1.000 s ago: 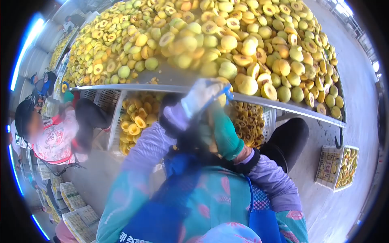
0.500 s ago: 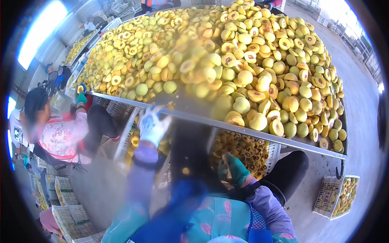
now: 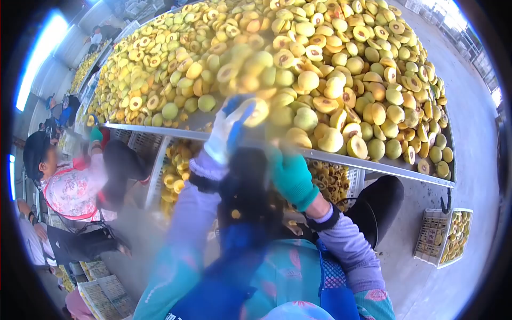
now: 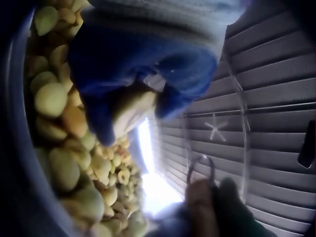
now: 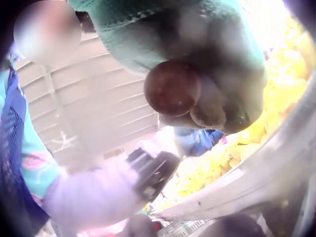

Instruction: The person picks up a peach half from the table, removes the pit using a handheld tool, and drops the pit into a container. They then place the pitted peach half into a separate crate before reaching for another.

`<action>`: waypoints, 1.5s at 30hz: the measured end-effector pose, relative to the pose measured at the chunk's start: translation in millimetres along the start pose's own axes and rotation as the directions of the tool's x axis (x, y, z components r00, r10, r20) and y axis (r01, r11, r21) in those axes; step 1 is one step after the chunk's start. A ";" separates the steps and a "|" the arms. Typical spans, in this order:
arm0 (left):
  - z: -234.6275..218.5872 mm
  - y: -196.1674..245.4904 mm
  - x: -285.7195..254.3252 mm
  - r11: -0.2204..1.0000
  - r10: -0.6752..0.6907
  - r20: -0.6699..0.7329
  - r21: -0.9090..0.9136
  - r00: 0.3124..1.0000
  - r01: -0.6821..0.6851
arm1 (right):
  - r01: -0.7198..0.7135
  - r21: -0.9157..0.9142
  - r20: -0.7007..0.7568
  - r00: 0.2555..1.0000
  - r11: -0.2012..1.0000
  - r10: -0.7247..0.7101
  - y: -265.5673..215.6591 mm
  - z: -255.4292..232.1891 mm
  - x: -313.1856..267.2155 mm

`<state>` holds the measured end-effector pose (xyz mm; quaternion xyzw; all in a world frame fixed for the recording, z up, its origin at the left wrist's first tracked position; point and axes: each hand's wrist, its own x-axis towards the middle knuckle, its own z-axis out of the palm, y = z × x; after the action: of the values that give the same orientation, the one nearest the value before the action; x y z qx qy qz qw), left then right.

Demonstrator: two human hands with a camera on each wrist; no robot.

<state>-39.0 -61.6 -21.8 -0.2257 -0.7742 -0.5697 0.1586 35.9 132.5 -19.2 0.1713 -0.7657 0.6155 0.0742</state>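
Observation:
My left hand [image 3: 226, 128], in a white glove with blue fingers, is up at the near edge of the metal table [image 3: 373, 166]. Its fingers [image 4: 143, 64] curl round a yellow peach [image 3: 257, 110] [image 4: 129, 107]. My right hand [image 3: 290, 176], in a green glove, sits just below the table rim, right of the left hand. The right wrist view shows the green glove [image 5: 197, 49] curled over a round brown object [image 5: 173, 88]; what it is I cannot tell. A big heap of whole and halved yellow peaches [image 3: 320, 53] covers the table. Both hands are blurred.
A crate of peach halves [image 3: 330, 178] stands under the table by my knees. Another crate [image 3: 445, 221] sits on the floor at the right. A seated person [image 3: 74, 186] works at the left, with stacked crates [image 3: 104, 296] behind.
My left hand rose from below the table rim to the heap and now holds a peach. My right hand came up from my lap to the table edge.

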 end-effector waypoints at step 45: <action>76.5 26.9 -43.6 0.854 0.251 0.127 0.437 0.960 -0.281 | -0.702 0.633 0.529 0.700 0.326 0.480 -11.1 -1.2 -47.4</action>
<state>13.1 10.7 -45.0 -0.3063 -0.8510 -0.3396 0.2583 83.7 139.7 -24.1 -0.0341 -0.4114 0.8457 -0.3380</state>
